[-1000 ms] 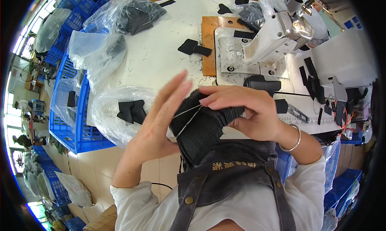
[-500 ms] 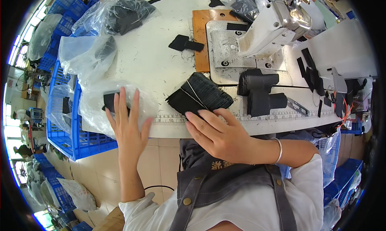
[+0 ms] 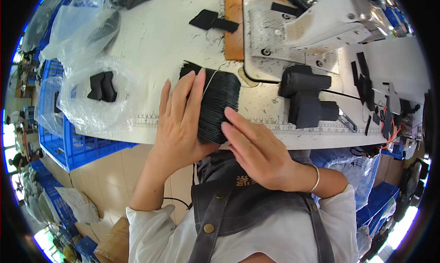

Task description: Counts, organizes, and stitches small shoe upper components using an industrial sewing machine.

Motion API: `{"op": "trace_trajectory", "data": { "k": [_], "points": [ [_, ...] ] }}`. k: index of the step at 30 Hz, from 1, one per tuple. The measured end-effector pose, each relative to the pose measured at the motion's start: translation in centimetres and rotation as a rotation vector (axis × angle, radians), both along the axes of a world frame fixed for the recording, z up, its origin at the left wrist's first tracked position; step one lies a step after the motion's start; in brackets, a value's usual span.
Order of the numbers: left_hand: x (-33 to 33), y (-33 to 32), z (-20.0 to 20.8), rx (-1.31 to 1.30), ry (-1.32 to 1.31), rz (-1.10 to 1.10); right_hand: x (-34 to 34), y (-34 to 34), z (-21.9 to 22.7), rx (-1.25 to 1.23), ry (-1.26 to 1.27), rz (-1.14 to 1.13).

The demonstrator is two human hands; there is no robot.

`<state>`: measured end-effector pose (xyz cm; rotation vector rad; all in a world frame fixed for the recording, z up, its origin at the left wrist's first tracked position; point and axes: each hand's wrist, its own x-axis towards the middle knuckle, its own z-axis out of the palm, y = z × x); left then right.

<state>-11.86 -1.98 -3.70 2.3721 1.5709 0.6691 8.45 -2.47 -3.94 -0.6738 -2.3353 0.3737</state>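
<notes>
A thick bundle of black cut pieces (image 3: 222, 91), stacked on edge with a pale band around it, stands at the table's front edge. Wrapped along its left side is my left hand (image 3: 178, 128), its thumb low near the bundle's bottom. My right hand (image 3: 263, 155) presses its fingertips on the bundle's lower right side; its thumb is hidden. Between them, both hands hold the bundle. To the left, two small black pieces (image 3: 102, 86) lie on a clear plastic bag (image 3: 75, 105). Right of the bundle sit two stacks of black pieces (image 3: 305, 95).
A white sewing machine (image 3: 330, 27) stands at the back right on the white table (image 3: 151, 47). One loose black piece (image 3: 213, 21) lies left of it. A cutter (image 3: 347, 121) and black strips (image 3: 362, 79) are at right. A blue crate (image 3: 73, 150) is at the left edge.
My left hand has moved right, from above the plastic bag onto the bundle. The bundle has been turned more upright, and my right hand has shifted to its right side. The view has shifted too.
</notes>
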Motion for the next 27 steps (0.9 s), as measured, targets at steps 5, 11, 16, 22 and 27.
{"op": "trace_trajectory", "data": {
  "k": [5,11,16,22,27],
  "points": [
    [-0.4,1.6,2.2,-0.004,0.015,-0.087,1.1,-1.1,-1.1,-0.187,0.116,-0.049],
    [1.8,1.5,0.3,0.035,-0.078,0.029,1.4,-0.8,-1.0,-0.236,0.096,-0.140],
    [2.9,0.1,-0.1,0.029,-0.008,0.171,2.2,-1.5,-1.4,-0.290,0.105,-0.125],
    [3.0,0.1,0.0,0.009,0.013,0.181,2.6,-1.6,-1.3,-0.209,0.098,-0.159],
    [2.9,0.0,-0.3,0.019,0.022,0.188,2.3,-2.1,-1.7,-0.139,0.141,-0.220]
  ]
}}
